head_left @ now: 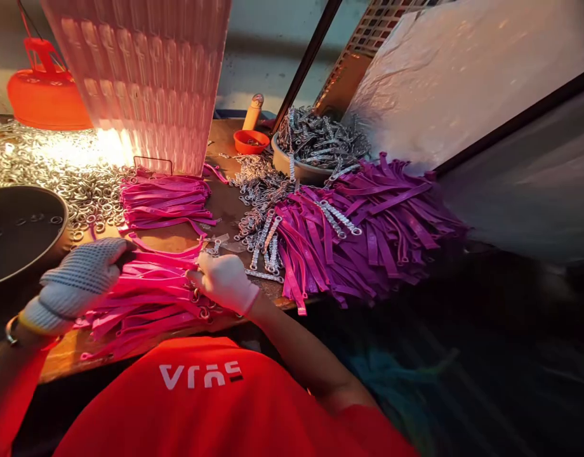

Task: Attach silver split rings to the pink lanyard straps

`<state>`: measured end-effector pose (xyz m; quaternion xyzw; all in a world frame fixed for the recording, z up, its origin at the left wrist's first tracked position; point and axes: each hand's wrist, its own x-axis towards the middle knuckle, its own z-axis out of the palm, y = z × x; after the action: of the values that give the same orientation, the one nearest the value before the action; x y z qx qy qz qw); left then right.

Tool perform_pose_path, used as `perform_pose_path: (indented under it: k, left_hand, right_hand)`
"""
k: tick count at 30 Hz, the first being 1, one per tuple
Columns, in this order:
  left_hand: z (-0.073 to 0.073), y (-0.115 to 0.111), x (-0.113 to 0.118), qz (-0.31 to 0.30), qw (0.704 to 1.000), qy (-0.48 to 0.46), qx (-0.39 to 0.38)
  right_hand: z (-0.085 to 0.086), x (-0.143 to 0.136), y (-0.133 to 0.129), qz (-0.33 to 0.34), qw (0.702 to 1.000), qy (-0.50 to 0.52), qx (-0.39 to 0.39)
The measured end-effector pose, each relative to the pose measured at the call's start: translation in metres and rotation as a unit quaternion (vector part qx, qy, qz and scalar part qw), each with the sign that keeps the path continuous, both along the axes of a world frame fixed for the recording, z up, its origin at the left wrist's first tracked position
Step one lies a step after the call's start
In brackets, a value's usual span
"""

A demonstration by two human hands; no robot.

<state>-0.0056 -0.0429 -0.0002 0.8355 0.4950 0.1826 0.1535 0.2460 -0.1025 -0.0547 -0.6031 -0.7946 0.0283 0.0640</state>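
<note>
- Head view: the worktop [223, 219] has its near edge running just in front of me.
- My red shirt [201, 425] bears white lettering [191, 378], a stylised V first; I can't read the whole word surely.
- Purple straps [378, 235] heap over the worktop's near edge, beyond my right hand.
- Pink straps [149, 287] lie by that edge, between my hands, long axis left to right.
- My left hand [85, 276] curls at their left ends, my right hand [225, 276] pinches in at their right; both are close. I can't tell what either grips.
- Metal rings [205, 313] sit just below my right fingers.
</note>
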Motion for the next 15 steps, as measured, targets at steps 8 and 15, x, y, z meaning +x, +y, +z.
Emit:
perform_pose_path:
  k: [8, 15]
  left_hand:
    - [-0.054, 0.001, 0.038, 0.153, 0.736, -0.5, -0.43]
    - [-0.056, 0.011, 0.064, 0.169, 0.496, -0.616, -0.588]
  right_hand:
    - [-0.009, 0.074, 0.06, -0.065, 0.998, -0.024, -0.003]
    - [-0.049, 0.116, 0.155, -0.257, 0.95, -0.162, -0.071]
